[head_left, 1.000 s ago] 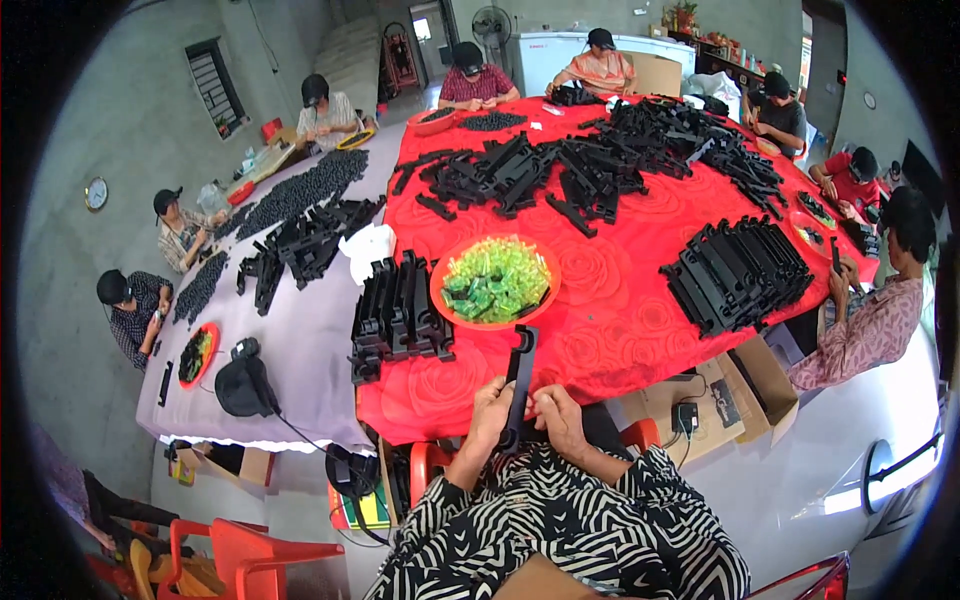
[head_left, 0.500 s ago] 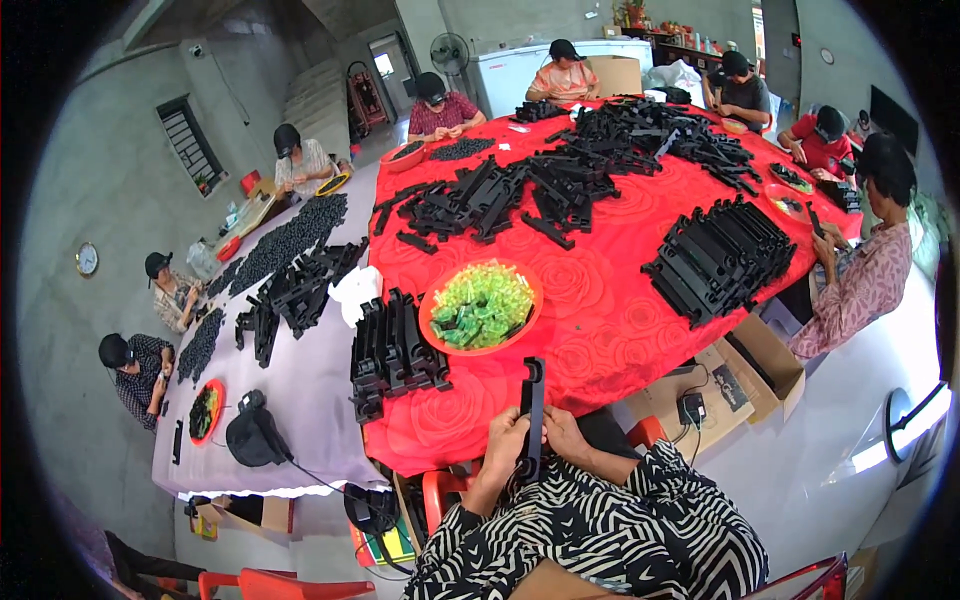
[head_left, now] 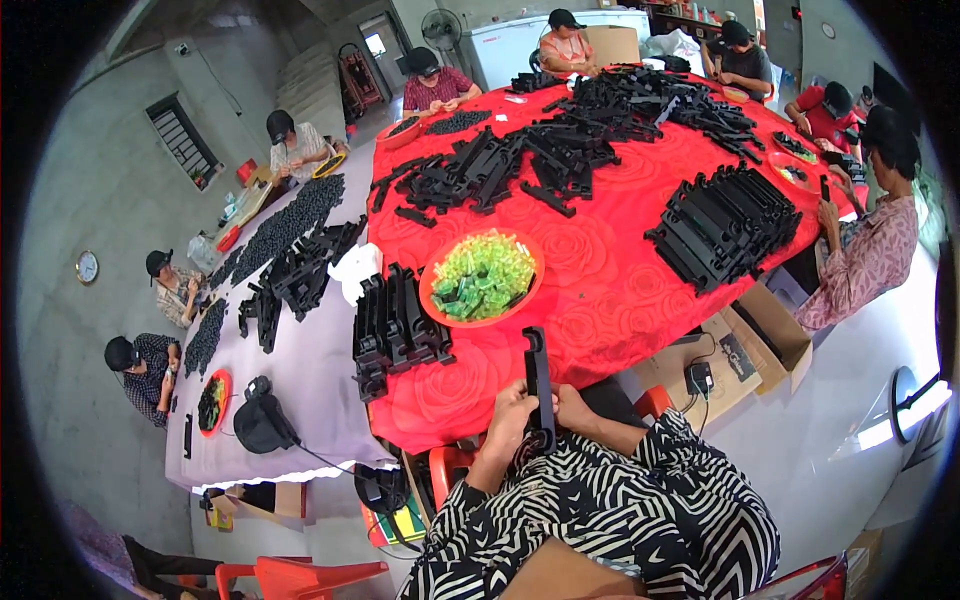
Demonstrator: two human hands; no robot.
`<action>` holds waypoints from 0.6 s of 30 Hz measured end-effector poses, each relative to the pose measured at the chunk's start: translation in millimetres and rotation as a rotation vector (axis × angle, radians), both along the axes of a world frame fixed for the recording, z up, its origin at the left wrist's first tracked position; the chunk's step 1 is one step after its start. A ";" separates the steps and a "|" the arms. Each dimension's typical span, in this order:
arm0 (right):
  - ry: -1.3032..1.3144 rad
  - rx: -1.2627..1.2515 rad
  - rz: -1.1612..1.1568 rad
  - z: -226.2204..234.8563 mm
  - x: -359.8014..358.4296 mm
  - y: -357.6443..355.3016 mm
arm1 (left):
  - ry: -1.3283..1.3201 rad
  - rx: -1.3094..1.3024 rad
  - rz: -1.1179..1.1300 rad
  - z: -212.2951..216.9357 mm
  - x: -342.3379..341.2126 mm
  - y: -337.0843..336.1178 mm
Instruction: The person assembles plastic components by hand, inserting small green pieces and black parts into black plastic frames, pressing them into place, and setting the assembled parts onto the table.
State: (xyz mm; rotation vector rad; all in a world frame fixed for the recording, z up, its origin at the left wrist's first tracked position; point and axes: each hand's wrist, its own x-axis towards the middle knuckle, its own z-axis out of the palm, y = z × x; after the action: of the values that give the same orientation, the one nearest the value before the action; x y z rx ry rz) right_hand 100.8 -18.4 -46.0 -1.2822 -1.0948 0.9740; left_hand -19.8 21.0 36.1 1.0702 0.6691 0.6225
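My left hand (head_left: pixel 512 412) and right hand (head_left: pixel 566 408) close their fingers around the lower end of a long black plastic bar (head_left: pixel 538 385), held upright at the edge of the red tablecloth (head_left: pixel 610 290), probably to steady it. Just beyond it sits an orange bowl (head_left: pixel 437 300) of green clips (head_left: pixel 484 277); stacked black parts (head_left: pixel 395 325) stand to its left.

The long bar (head_left: pixel 538 385) gripped by both hands looks like matt black plastic, the tablecloth (head_left: pixel 610 290) just beyond the grip is smooth red cloth with a faint rose print, the bowl (head_left: pixel 483 277) farther ahead holds glossy translucent green plastic pieces, and the sleeves (head_left: pixel 600 500) below are striped woven cloth.
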 end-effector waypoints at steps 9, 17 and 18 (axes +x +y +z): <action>0.139 -0.018 0.120 -32.1 1.3 5.0 | 0.022 -0.026 -0.057 -0.5 -2.3 -0.5; 0.030 0.013 0.129 -31.0 4.4 6.4 | 0.055 -0.016 -0.046 3.1 -1.6 -1.9; 0.041 0.037 0.134 -32.2 3.6 4.9 | 0.047 -0.034 -0.055 4.0 -1.4 -3.2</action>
State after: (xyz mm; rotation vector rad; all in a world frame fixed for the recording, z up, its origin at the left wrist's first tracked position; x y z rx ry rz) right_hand 104.4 -13.4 -78.2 -1.1663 -1.1736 1.0704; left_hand -21.2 17.8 40.1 1.0714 0.6867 0.5383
